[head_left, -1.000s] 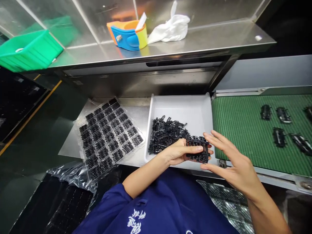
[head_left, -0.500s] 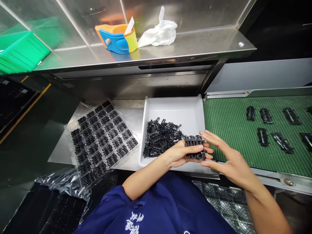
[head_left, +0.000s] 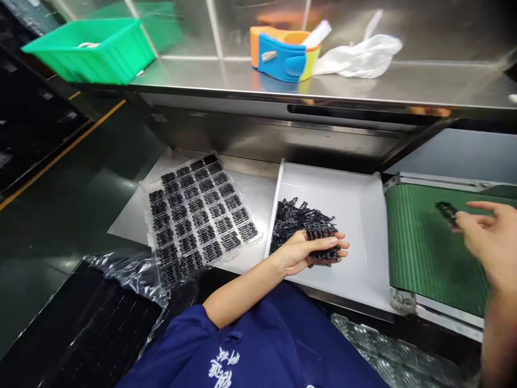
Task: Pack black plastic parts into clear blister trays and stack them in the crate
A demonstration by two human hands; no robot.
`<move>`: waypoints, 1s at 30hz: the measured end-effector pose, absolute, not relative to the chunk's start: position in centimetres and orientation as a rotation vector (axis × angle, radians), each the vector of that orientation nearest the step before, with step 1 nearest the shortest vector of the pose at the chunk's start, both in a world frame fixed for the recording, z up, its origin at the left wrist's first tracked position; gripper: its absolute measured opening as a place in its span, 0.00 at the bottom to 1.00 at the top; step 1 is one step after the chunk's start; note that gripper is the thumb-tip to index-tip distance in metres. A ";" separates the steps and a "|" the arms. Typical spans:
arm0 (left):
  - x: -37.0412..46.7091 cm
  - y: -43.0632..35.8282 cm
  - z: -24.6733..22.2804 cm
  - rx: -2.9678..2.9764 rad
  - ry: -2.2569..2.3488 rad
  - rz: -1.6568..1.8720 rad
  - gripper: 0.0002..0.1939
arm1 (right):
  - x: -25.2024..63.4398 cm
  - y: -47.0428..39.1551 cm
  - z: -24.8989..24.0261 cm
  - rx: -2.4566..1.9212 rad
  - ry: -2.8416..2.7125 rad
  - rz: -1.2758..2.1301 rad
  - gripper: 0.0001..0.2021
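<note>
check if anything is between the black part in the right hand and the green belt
Nothing visible is. The right hand pinches the black part, which shows directly against the green belt. The left hand is off at the white tray. Whether part and belt touch, I can't tell.

Navy-blue top [head_left: 278, 334], of plain cloth with soft folds; the short left sleeve [head_left: 183, 328] leaves the left forearm [head_left: 242, 293] bare. White characters [head_left: 222, 368] mark the left chest; a small white mark [head_left: 310, 386] lies farther right. Left hand [head_left: 301, 253] and right hand [head_left: 490, 234] are bare
</note>
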State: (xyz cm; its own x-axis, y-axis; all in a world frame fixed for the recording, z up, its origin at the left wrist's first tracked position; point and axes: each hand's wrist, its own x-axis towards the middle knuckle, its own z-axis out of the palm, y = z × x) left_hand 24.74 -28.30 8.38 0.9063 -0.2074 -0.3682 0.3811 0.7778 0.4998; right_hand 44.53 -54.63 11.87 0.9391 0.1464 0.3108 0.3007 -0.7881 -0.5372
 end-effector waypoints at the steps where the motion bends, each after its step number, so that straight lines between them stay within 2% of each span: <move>1: 24.4 -27.9 8.3 0.602 0.320 -0.310 0.23 | 41.8 -52.8 11.8 -2.430 -0.312 -0.316 0.24; 2: 24.1 -27.5 8.3 0.601 0.334 -0.296 0.22 | 38.8 -50.9 11.8 -2.353 -0.355 -0.205 0.25; 4: 23.5 -26.9 8.3 0.591 0.353 -0.268 0.21 | 32.9 -47.3 11.7 -2.155 -0.408 -0.022 0.21; 6: 22.9 -26.5 8.4 0.585 0.367 -0.237 0.22 | 28.4 -44.6 11.7 -2.126 -0.610 -0.052 0.15; 8: 22.3 -26.2 8.5 0.608 0.386 -0.222 0.22 | 26.3 -43.3 11.7 -2.160 -0.836 -0.103 0.13; 12: 21.5 -26.0 8.6 0.703 0.361 -0.322 0.22 | 27.1 -44.4 12.0 -2.198 -1.179 -0.065 0.16; 15: 21.5 -26.8 8.5 0.702 0.312 -0.405 0.22 | 27.9 -46.5 12.1 -2.137 -1.215 0.076 0.16; 21: 22.4 -29.9 8.7 0.638 0.235 -0.500 0.20 | 27.1 -49.6 11.3 -1.964 -0.884 0.160 0.36; 27: 23.6 -33.0 9.1 0.653 0.145 -0.608 0.21 | 27.7 -52.4 10.5 -1.938 -0.883 0.166 0.36; 30: 24.4 -34.7 8.9 0.689 0.160 -0.630 0.25 | 28.4 -54.2 9.9 -1.924 -0.857 0.165 0.35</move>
State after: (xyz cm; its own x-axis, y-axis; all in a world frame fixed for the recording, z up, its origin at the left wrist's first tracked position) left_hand 24.42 -34.69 8.90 0.8042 -0.4886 -0.3384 0.5908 0.5959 0.5439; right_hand 28.36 -54.18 9.94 0.7412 0.6268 0.2402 0.4933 -0.2659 -0.8283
